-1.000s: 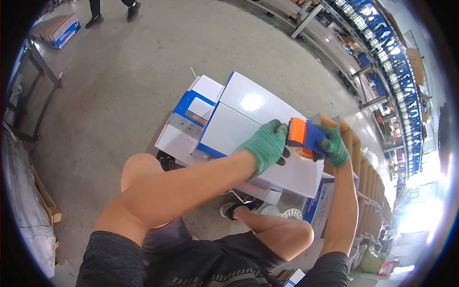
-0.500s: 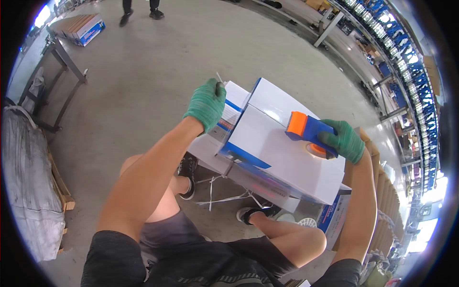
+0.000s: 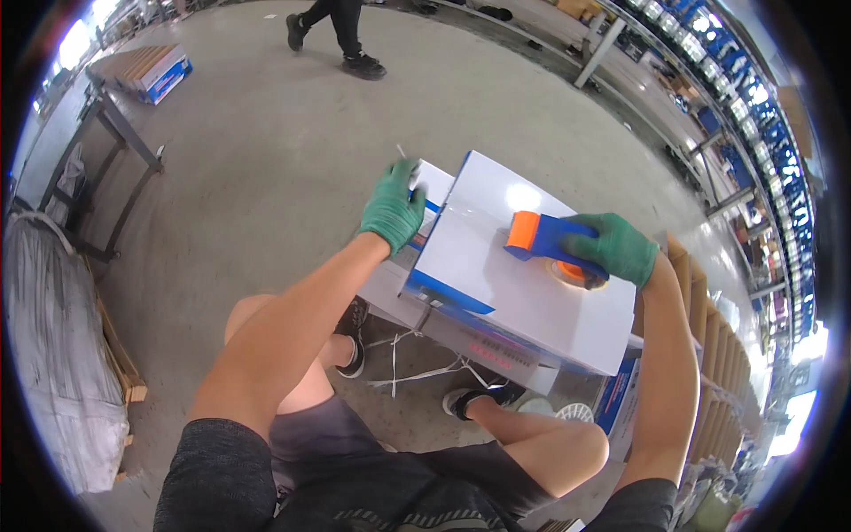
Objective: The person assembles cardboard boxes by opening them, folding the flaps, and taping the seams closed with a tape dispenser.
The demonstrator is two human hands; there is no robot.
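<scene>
A white carton with blue edges (image 3: 479,253) lies in front of me, on top of other white boxes. Green-gloved, my right hand (image 3: 620,246) is wrapped round a blue and orange tape dispenser (image 3: 554,238). The dispenser is over the carton's top, and its tape roll shows underneath. At the carton's far left end is my left hand (image 3: 393,211), also in a green glove. Its fingers are curled, and a thin white stick (image 3: 400,151) pokes up from them. The fingertips are partly blurred beside the carton's edge.
Wrapped stacks of cardboard (image 3: 709,355) stand close on my right. A grey-covered pallet load (image 3: 66,355) and a metal frame (image 3: 128,124) are at left. Farther off, a person's legs (image 3: 341,31) cross the floor. White straps (image 3: 394,368) lie below the boxes.
The tape dispenser and my right hand have shifted slightly left over the carton. My left hand has moved a little right and lower, against the carton's end. The far person has walked right.
</scene>
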